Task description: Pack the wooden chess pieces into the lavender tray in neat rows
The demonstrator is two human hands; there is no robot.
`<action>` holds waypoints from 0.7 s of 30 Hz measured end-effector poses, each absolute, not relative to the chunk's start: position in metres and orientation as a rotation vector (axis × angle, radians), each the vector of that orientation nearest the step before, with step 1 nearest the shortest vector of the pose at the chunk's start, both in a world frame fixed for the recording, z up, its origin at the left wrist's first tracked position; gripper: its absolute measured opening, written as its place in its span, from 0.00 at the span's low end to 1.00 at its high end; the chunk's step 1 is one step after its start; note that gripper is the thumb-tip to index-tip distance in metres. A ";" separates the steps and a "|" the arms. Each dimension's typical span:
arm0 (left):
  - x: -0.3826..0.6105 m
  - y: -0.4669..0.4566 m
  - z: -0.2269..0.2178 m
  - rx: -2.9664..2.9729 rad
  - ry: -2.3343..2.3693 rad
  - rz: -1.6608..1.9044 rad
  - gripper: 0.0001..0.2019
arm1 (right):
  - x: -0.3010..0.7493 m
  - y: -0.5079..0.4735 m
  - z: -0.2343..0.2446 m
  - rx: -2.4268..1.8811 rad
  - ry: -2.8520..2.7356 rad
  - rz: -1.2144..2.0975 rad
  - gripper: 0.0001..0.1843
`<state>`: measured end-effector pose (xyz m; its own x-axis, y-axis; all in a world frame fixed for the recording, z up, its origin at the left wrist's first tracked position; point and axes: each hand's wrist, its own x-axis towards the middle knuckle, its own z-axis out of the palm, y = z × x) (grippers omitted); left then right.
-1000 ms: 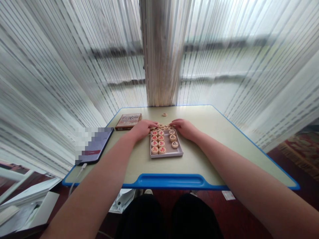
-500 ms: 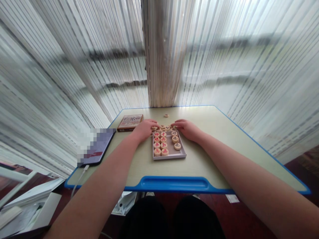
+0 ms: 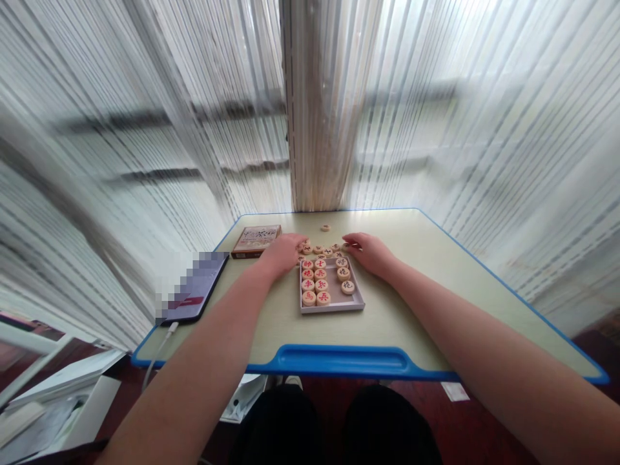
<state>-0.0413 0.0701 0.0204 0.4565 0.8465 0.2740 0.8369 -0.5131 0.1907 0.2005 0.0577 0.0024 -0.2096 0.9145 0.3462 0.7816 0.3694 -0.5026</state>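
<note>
A shallow grey tray (image 3: 333, 305) lies in the middle of the table (image 3: 416, 290) and holds several round wooden chess pieces (image 3: 315, 284) with red and black characters. More loose pieces (image 3: 323, 249) lie in a heap just beyond the tray. My left hand (image 3: 281, 253) rests at the heap's left side, fingers curled onto the pieces. At the heap's right side my right hand (image 3: 372, 250) has its fingertips bent down on the pieces. One lone piece (image 3: 325, 227) lies farther back.
A flat printed box lid (image 3: 256, 239) lies at the back left. A dark tablet (image 3: 196, 294) with a cable sits near the left edge. A blue moulded groove (image 3: 339, 359) runs along the front edge. Sheer curtains hang behind the table.
The view has drifted a little, shifting the table right in the picture. My hands have stayed at the heap, the right one drawn slightly back from the pieces.
</note>
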 end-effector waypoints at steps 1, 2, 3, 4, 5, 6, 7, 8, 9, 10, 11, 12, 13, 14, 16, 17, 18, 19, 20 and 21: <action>-0.041 0.069 0.022 2.654 1.548 0.555 0.23 | 0.200 0.058 0.002 -1.429 -2.060 0.288 0.16; -0.041 0.067 0.024 2.651 1.558 0.575 0.21 | 0.200 0.057 0.002 -1.380 -2.092 0.286 0.17; -0.042 0.066 0.025 2.649 1.565 0.581 0.19 | 0.200 0.056 0.002 -1.320 -2.134 0.283 0.19; -0.042 0.066 0.025 2.648 1.569 0.575 0.17 | 0.199 0.056 0.002 -1.262 -2.183 0.282 0.21; -0.043 0.066 0.025 2.651 1.570 0.560 0.15 | 0.199 0.055 0.002 -1.217 -2.229 0.283 0.22; -0.043 0.066 0.025 2.657 1.568 0.546 0.14 | 0.199 0.055 0.002 -1.191 -2.268 0.285 0.23; -0.043 0.067 0.024 2.663 1.564 0.536 0.13 | 0.199 0.054 0.002 -1.183 -2.296 0.290 0.23; -0.043 0.068 0.022 2.668 1.560 0.530 0.13 | 0.199 0.054 0.002 -1.186 -2.317 0.299 0.24; -0.044 0.069 0.021 2.670 1.557 0.529 0.13 | 0.200 0.054 0.002 -1.198 -2.328 0.309 0.25; -0.044 0.071 0.020 2.672 1.558 0.534 0.13 | 0.200 0.054 0.002 -1.212 -2.335 0.315 0.26; -0.044 0.072 0.019 2.672 1.563 0.547 0.14 | 0.201 0.055 0.002 -1.223 -2.336 0.318 0.27; -0.044 0.073 0.019 2.671 1.568 0.568 0.14 | 0.201 0.055 0.001 -1.229 -2.335 0.317 0.27; -0.045 0.075 0.018 2.668 1.574 0.593 0.14 | 0.202 0.055 0.001 -1.231 -2.329 0.313 0.27; -0.046 0.076 0.018 2.660 1.589 0.620 0.14 | 0.202 0.056 0.001 -1.228 -2.320 0.306 0.26; -0.048 0.077 0.018 2.628 1.653 0.645 0.18 | 0.202 0.056 0.001 -1.211 -2.293 0.295 0.23; -0.049 0.078 0.018 2.607 1.693 0.630 0.20 | 0.201 0.056 0.001 -1.201 -2.279 0.294 0.22; -0.050 0.078 0.018 2.590 1.728 0.594 0.23 | 0.201 0.056 0.001 -1.194 -2.263 0.296 0.22; -0.051 0.078 0.018 2.579 1.751 0.545 0.25 | 0.200 0.057 0.001 -1.192 -2.246 0.301 0.21; -0.051 0.077 0.018 2.576 1.759 0.497 0.25 | 0.200 0.057 0.001 -1.202 -2.227 0.305 0.20; -0.051 0.077 0.018 2.578 1.760 0.462 0.25 | 0.200 0.057 0.000 -1.228 -2.200 0.306 0.19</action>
<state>-0.0512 0.0767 0.0181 0.3349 0.9094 0.2467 0.9133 -0.3776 0.1524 0.1998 0.0569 0.0003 -0.3966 0.8332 0.3853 0.6966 0.5465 -0.4649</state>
